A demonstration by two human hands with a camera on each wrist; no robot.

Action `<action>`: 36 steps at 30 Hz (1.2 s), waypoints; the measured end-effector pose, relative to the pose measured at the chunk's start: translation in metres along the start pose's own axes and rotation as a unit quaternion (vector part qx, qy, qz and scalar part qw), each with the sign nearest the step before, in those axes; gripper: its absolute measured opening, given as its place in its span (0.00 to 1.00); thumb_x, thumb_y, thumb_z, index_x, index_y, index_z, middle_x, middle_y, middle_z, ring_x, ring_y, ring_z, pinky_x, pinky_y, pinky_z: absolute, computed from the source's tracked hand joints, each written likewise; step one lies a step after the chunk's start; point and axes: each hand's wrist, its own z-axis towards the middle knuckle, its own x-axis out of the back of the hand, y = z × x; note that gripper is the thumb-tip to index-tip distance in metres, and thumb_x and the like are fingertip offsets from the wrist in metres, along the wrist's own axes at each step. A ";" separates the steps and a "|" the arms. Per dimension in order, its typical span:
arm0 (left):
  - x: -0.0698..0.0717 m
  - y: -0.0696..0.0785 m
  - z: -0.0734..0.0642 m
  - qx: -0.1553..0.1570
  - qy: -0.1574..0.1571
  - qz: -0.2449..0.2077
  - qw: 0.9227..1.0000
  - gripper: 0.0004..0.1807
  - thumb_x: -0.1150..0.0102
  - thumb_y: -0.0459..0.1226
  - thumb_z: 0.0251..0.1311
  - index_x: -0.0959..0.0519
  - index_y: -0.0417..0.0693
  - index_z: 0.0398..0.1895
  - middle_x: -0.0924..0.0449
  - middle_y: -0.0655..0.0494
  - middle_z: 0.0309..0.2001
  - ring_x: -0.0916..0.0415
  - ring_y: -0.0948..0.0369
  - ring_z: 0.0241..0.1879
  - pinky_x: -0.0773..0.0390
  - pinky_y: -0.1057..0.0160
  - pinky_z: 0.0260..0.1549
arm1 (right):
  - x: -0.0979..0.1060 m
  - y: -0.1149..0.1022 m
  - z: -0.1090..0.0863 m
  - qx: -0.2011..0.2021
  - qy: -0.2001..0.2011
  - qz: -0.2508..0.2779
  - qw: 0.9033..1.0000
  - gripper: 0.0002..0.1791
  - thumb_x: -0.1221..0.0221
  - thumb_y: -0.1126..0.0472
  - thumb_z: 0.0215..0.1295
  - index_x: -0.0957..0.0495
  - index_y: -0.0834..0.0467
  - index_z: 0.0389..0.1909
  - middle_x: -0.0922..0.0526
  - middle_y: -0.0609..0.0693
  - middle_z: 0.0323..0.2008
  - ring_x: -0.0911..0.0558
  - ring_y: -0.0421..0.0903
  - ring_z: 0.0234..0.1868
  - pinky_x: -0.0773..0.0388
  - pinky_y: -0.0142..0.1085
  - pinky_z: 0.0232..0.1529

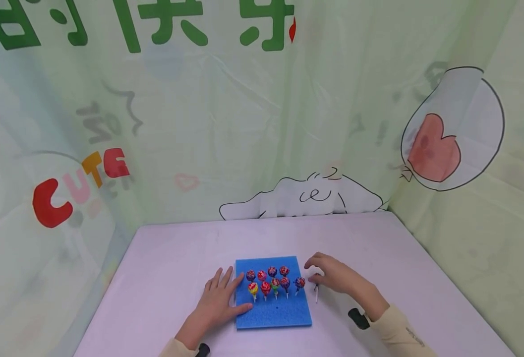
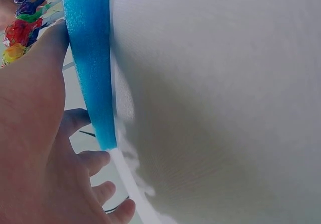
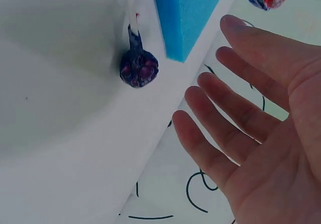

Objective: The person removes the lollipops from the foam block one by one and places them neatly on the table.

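A blue foam board [image 1: 272, 315] lies flat, with several wrapped lollipops [image 1: 265, 288] standing in it by their sticks in two rows. My left hand [image 1: 217, 300] rests at the board's left edge, fingers spread, the thumb and index finger reaching onto its top. In the left wrist view the thumb lies close to the lollipop sticks. To the right of the board, my right hand [image 1: 333, 273] hovers with relaxed fingers and nothing in them. Under it a loose lollipop [image 3: 139, 68] with a dark purple wrapper lies on the table, its head mostly hidden in the head view.
The board sits on a table with a pale lilac cover [image 1: 177, 263]. At the front row's right end, a dark lollipop [image 1: 299, 282] stands close to the board's right edge. A printed curtain [image 1: 244, 124] hangs behind the table and along both sides.
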 end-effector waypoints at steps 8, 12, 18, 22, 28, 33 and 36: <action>-0.001 -0.001 0.000 -0.002 0.002 0.003 1.000 0.50 0.48 0.74 0.56 0.40 0.61 0.78 0.50 0.46 0.81 0.59 0.38 0.79 0.49 0.32 0.72 | -0.013 -0.007 -0.010 0.037 0.010 0.019 0.999 0.23 0.31 0.61 0.62 0.22 0.56 0.58 0.20 0.53 0.56 0.19 0.53 0.56 0.17 0.47 0.53; 0.002 0.000 -0.001 -0.004 0.003 0.000 1.000 0.50 0.48 0.73 0.56 0.39 0.59 0.78 0.50 0.45 0.80 0.57 0.38 0.79 0.48 0.32 0.72 | -0.023 -0.009 -0.011 0.056 0.021 0.023 0.998 0.26 0.31 0.62 0.62 0.26 0.56 0.61 0.21 0.51 0.58 0.20 0.53 0.57 0.16 0.45 0.52; 0.003 0.001 -0.002 -0.010 0.001 0.000 1.000 0.51 0.48 0.74 0.56 0.39 0.58 0.78 0.49 0.44 0.80 0.56 0.37 0.79 0.46 0.32 0.71 | -0.035 -0.008 -0.011 0.078 0.059 -0.014 0.995 0.27 0.30 0.61 0.61 0.27 0.54 0.61 0.21 0.48 0.58 0.19 0.48 0.58 0.17 0.43 0.54; 0.002 -0.001 0.000 -0.013 0.003 -0.002 1.000 0.51 0.48 0.74 0.56 0.39 0.58 0.78 0.50 0.44 0.80 0.57 0.37 0.79 0.47 0.32 0.71 | -0.039 -0.009 -0.014 0.079 0.080 -0.023 0.993 0.27 0.30 0.60 0.61 0.27 0.53 0.60 0.21 0.46 0.57 0.19 0.46 0.57 0.18 0.42 0.55; 0.003 -0.001 0.000 -0.013 0.000 -0.004 1.000 0.51 0.48 0.73 0.56 0.39 0.58 0.78 0.51 0.44 0.80 0.57 0.37 0.79 0.47 0.32 0.72 | -0.045 -0.007 -0.017 0.091 0.110 -0.030 0.989 0.24 0.30 0.59 0.62 0.26 0.53 0.57 0.19 0.43 0.52 0.18 0.41 0.52 0.16 0.39 0.51; 0.004 -0.001 0.000 -0.016 0.000 -0.008 1.000 0.50 0.47 0.73 0.57 0.39 0.57 0.77 0.51 0.44 0.81 0.57 0.37 0.79 0.47 0.32 0.71 | -0.050 -0.006 -0.019 0.111 0.134 -0.029 0.984 0.22 0.31 0.60 0.62 0.26 0.53 0.55 0.20 0.41 0.49 0.19 0.37 0.47 0.16 0.35 0.47; 0.004 -0.001 0.000 -0.019 0.004 -0.009 1.000 0.50 0.46 0.72 0.57 0.38 0.57 0.77 0.52 0.44 0.81 0.57 0.37 0.79 0.46 0.32 0.71 | -0.051 -0.006 -0.019 0.121 0.146 -0.025 0.981 0.22 0.30 0.60 0.61 0.25 0.53 0.54 0.20 0.40 0.48 0.18 0.36 0.46 0.15 0.34 0.46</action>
